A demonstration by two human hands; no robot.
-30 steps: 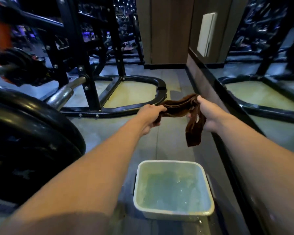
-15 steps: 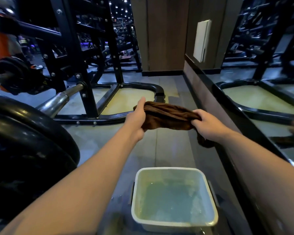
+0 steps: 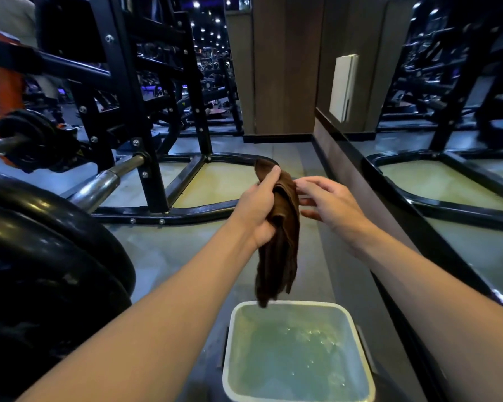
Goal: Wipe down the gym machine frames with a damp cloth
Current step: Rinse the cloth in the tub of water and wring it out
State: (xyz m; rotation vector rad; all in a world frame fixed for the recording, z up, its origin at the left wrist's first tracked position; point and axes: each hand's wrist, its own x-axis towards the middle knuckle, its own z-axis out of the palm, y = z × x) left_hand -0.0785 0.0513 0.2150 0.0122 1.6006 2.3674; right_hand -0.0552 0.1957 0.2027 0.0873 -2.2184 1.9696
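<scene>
My left hand (image 3: 257,208) gripped the dark brown cloth (image 3: 279,242), fingers curled round its upper part; the rest hung straight down, its tip just above the far rim of the white square tub of water (image 3: 298,352). My right hand (image 3: 327,203), fingers loosely spread, touched the cloth's right edge. The black steel machine frame (image 3: 157,158) stood far left.

a grey floor (image 3: 163,250) is filling the centre of the frame. a wood-panelled pillar (image 3: 279,65) is standing at upper centre. a wall mirror (image 3: 447,117) is occupying the right side. small ceiling lights (image 3: 196,4) are glowing at top centre.
</scene>
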